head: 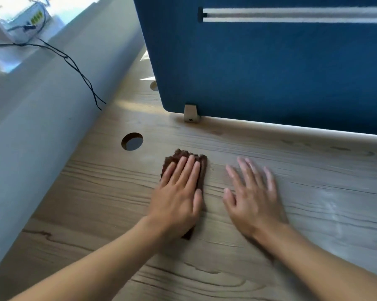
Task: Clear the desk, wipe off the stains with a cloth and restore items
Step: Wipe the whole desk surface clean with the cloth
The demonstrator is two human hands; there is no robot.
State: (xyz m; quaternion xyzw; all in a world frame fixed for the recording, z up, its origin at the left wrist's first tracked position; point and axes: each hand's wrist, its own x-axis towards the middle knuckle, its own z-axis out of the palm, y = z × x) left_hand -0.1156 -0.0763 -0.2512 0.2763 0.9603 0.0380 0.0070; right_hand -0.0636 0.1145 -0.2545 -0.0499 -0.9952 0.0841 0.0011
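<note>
Left grip (178,198) flat on cloth (180,154), right grip (254,198) beside

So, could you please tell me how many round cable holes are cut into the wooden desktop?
2. One open round hole lies left of the brown cloth; a second hole peeks out beside the blue felt divider panel, farther back. Others may be hidden.

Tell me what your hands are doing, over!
Left hand flat, pressing brown cloth on desk. Right hand open, beside cloth, holding nothing. Round hole in desk just left of cloth.
</note>
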